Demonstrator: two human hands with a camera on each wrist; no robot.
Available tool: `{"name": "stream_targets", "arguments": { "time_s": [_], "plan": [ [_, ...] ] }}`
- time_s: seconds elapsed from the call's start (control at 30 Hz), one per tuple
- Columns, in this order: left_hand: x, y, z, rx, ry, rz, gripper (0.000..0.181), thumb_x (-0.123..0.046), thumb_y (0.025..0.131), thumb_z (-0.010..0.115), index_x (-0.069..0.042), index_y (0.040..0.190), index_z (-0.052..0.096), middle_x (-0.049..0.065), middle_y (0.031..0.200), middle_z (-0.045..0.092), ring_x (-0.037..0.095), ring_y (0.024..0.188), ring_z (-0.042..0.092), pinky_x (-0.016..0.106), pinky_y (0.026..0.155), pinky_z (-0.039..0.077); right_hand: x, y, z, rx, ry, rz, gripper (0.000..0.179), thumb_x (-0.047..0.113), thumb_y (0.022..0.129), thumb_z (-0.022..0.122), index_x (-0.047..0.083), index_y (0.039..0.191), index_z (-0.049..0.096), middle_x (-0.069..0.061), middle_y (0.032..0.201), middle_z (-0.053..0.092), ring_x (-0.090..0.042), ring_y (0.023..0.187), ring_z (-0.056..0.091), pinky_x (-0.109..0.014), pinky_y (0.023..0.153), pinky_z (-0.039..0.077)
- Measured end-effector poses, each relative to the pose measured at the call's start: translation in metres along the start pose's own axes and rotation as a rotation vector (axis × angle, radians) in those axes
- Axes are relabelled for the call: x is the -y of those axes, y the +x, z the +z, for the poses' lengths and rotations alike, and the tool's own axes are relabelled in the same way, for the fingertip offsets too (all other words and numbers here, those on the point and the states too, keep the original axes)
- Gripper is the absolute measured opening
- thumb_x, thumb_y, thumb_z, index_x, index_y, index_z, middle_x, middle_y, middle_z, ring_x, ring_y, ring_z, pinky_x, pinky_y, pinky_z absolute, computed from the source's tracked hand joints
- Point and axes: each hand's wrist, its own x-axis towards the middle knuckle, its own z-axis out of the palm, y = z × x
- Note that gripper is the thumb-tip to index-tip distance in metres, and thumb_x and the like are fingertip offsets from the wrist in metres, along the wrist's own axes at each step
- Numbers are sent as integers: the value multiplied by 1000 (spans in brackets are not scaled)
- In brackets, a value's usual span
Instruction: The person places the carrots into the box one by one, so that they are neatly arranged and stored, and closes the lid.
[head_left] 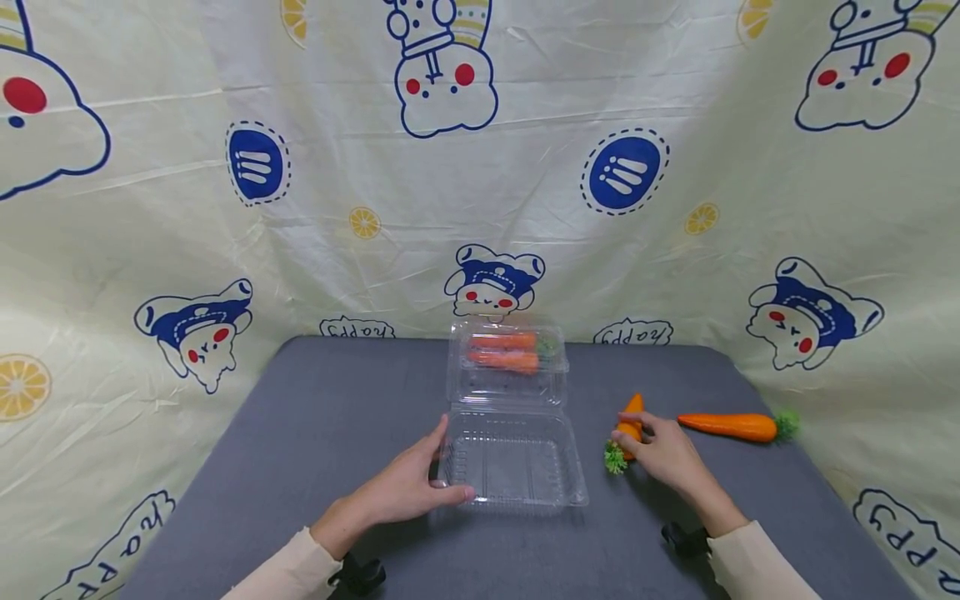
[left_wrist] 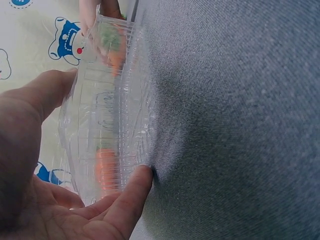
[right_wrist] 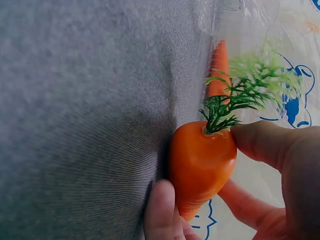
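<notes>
My left hand (head_left: 411, 483) grips the left side of a clear plastic clamshell box (head_left: 517, 462), with the thumb over its front rim. In the left wrist view, that thumb is at the rim and a fingertip lies low along the box wall (left_wrist: 90, 125). The hinged lid (head_left: 506, 390) lies back, away from me. My right hand (head_left: 667, 454) pinches an orange carrot (head_left: 633, 429) between thumb and fingers, to the right of the box. Its leafy green top (right_wrist: 220, 112) points towards me, and its body is close over the cloth in the right wrist view.
Another carrot (head_left: 731, 427) lies at the right, green end outward. At the back, more orange carrots (head_left: 504, 361) show through clear plastic. Grey cloth (head_left: 360, 400) covers the table. A printed curtain (head_left: 525, 183) hangs behind and along both sides.
</notes>
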Motion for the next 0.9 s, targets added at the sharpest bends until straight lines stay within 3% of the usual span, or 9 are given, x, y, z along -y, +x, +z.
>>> {"name": "stream_targets", "arguments": {
  "time_s": [0.1, 0.2, 0.4, 0.5, 0.67, 0.73, 0.9],
  "plan": [
    [-1, 0, 0, -2, 2, -2, 126, -44, 102, 91, 0, 186, 9, 30, 187, 35, 48, 167, 52, 66, 134, 47, -3, 4, 2, -3, 34, 26, 55, 43, 113, 78, 3, 150, 73, -35, 150, 73, -42, 110, 81, -47, 83, 69],
    [-1, 0, 0, -3, -2, -7, 126, -44, 102, 92, -1, 186, 9, 29, 188, 35, 48, 167, 52, 65, 134, 47, 1, 5, 2, -4, 62, 55, 45, 36, 113, 80, 4, 144, 76, -31, 142, 77, -25, 84, 75, -35, 68, 61],
    [-2, -2, 0, -4, 4, -15, 129, -47, 101, 93, -2, 187, 9, 31, 185, 39, 46, 166, 54, 63, 129, 53, 15, 0, 0, -9, 43, 73, 35, 25, 113, 77, 5, 142, 75, -37, 155, 67, -31, 97, 71, -35, 72, 54],
    [-2, -2, 1, -5, 6, -15, 129, -48, 100, 93, -1, 187, 9, 31, 185, 40, 46, 166, 54, 62, 128, 55, 19, -2, 0, -9, 82, 79, 42, 24, 114, 74, 4, 150, 69, -38, 161, 61, -41, 112, 73, -41, 79, 62],
    [-2, -2, 2, -5, 4, -18, 130, -49, 100, 93, -2, 187, 9, 31, 185, 40, 45, 166, 55, 62, 127, 55, 34, -5, -5, -19, 187, 61, 61, 26, 116, 71, 7, 171, 53, -35, 171, 54, -54, 148, 64, -53, 104, 69],
    [-2, -2, 2, -8, 2, -19, 130, -49, 100, 93, -3, 187, 8, 31, 185, 40, 45, 166, 54, 62, 128, 55, 42, -6, -7, -12, 239, 48, 68, 27, 117, 70, 8, 177, 44, -36, 172, 54, -54, 150, 64, -49, 103, 70],
    [-1, -2, 2, -14, 10, -16, 131, -50, 99, 93, -3, 187, 8, 30, 186, 38, 45, 167, 53, 63, 131, 52, 61, -7, -9, 9, 327, 7, 78, 22, 119, 68, 10, 185, 29, -38, 165, 62, -46, 138, 73, -31, 86, 65]
  ]
}}
